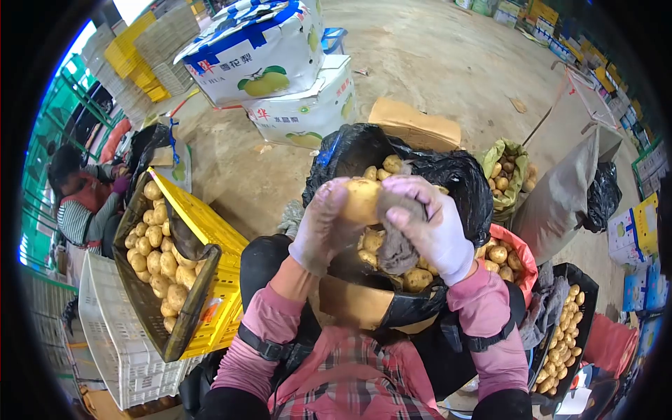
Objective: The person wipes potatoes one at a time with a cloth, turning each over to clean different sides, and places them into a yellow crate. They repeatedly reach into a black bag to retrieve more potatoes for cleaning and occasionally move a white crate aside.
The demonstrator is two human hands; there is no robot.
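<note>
While the left hand [323, 222] is gripping a potato [361, 200] above the black-lined box [467, 187], the right hand [437, 227] is clutching a grey cloth [400, 252] at the potato's three-o'clock side.

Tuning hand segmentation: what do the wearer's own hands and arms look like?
Pale lavender-white left glove and right glove, both smudged with grey-brown dirt; material unclear. Long dusty-pink sleeves, creased, with a narrow black strap around each forearm and black fabric higher up. No cables or markings visible on them.
</note>
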